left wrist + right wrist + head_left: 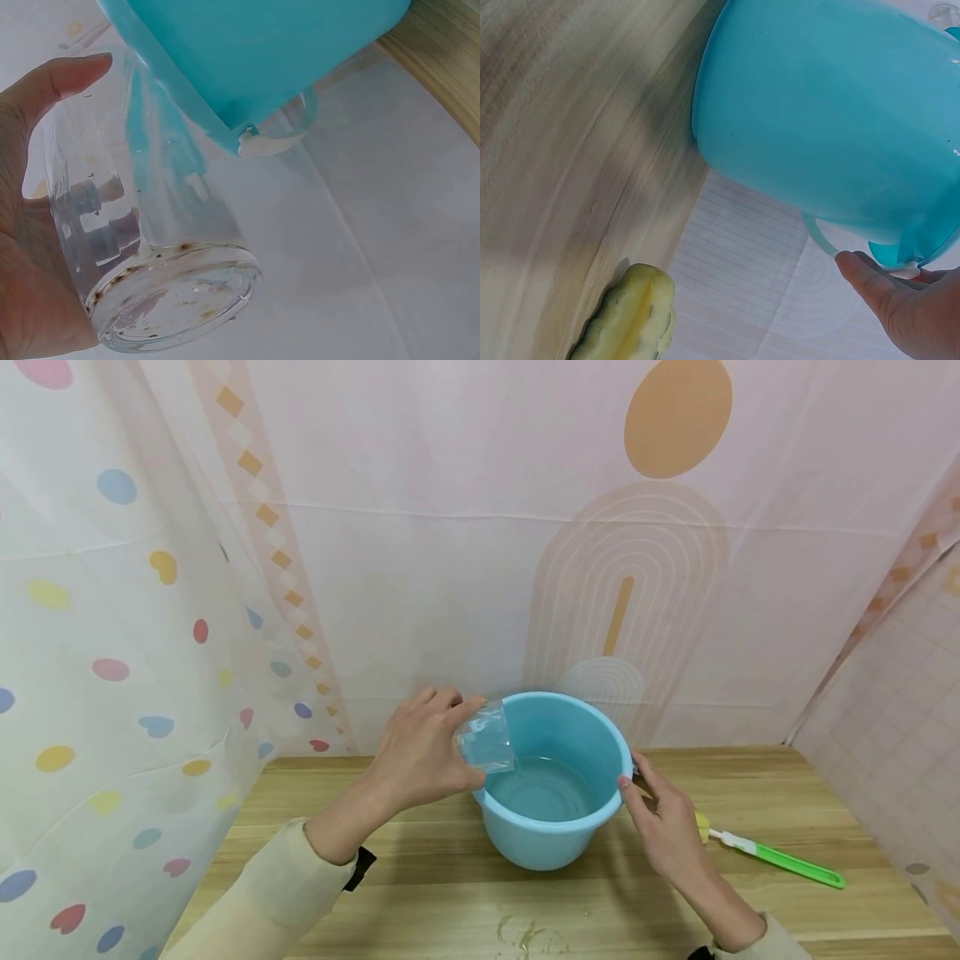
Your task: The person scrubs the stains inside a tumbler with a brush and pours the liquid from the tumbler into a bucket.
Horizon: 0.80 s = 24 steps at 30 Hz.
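Note:
My left hand point(423, 747) grips a clear glass point(486, 739), tilted with its mouth over the left rim of a light blue bucket point(540, 847). In the left wrist view, brown specks dot the glass point(169, 255) around its thick base. Shallow water point(546, 789) covers the bucket's bottom. On the other side my right hand point(663, 827) holds the bucket at its right rim, thumb near the top edge. The right wrist view shows those fingers point(866, 277) around the handle attachment, beside the pale handle loop point(819, 234).
Right of the bucket lies a brush with a yellow sponge head point(702, 827) and a green handle point(798, 862). Wet marks point(528, 935) spot the wooden table point(420, 893) near the front. Patterned curtains point(420, 610) hang behind and at both sides.

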Motion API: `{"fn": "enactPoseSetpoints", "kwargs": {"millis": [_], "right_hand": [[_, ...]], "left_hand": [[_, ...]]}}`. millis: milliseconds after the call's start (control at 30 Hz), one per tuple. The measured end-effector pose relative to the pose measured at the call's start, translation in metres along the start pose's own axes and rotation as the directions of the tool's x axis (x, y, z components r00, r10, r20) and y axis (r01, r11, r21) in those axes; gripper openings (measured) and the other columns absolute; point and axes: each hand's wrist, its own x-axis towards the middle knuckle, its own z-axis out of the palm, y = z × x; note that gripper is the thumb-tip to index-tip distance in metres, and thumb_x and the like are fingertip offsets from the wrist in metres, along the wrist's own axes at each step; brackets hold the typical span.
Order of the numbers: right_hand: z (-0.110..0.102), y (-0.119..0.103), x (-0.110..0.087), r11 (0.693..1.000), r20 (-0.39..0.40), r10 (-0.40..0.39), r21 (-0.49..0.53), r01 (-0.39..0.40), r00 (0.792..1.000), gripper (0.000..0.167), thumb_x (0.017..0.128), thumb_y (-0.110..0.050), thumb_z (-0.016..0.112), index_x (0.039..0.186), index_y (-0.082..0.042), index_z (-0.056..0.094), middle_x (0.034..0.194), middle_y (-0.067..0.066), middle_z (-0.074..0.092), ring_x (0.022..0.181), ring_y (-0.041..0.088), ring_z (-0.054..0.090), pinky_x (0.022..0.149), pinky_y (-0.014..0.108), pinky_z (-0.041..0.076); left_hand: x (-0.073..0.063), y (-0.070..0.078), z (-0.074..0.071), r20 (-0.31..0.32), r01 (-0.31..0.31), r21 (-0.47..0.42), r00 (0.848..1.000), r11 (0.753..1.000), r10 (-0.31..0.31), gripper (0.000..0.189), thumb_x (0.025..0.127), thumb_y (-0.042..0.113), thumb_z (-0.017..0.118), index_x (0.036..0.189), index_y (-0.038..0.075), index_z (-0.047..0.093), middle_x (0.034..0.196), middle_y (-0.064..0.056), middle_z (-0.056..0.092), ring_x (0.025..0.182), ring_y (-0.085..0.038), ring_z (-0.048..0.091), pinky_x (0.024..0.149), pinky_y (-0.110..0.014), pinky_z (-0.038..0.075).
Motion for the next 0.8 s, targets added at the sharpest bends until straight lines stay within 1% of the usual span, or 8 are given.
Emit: {"fn": "enactPoseSetpoints", "kwargs": {"millis": [333,633,800], "right_hand": [[-0.0008,0.0003,-0.0008,1.0,0.005,0.015,0.004,-0.015,1.0,0.05,0.112,-0.026,0.054,0.155,-0.001,0.048,0.145,0.022,0.059,0.131,0.041,0.06,0.093,0.047,0.057],[0.0006,0.0001,-0.0005,1.0,0.002,0.012,0.004,-0.012,1.0,0.05,0.112,-0.026,0.054,0.154,-0.001,0.048,0.145,0.022,0.059,0.13,0.041,0.06,0.093,0.047,0.057],[0.0012,-0.0007,-0.0001,1.0,0.007,0.011,0.003,-0.011,1.0,0.051,0.112,-0.026,0.054,0.155,0.0,0.047,0.146,0.023,0.058,0.131,0.041,0.059,0.093,0.048,0.056]], "left_hand": [[0.0011,0.0005,0.0006,0.002,-0.002,-0.006,1.0,1.0,0.002,0.075,0.062,0.032,0.092,0.131,0.011,0.073,0.097,-0.003,0.063,0.085,-0.021,0.047,0.07,-0.034,0.043],[0.0012,-0.0008,0.0003,0.002,-0.018,0.006,1.0,1.0,0.018,0.074,0.061,0.031,0.092,0.13,0.011,0.073,0.096,-0.003,0.063,0.085,-0.021,0.048,0.07,-0.035,0.043],[0.0006,-0.0009,-0.0006,0.006,-0.012,0.008,1.0,1.0,0.012,0.074,0.061,0.031,0.092,0.13,0.011,0.073,0.097,-0.004,0.063,0.085,-0.022,0.048,0.07,-0.035,0.043]]}}
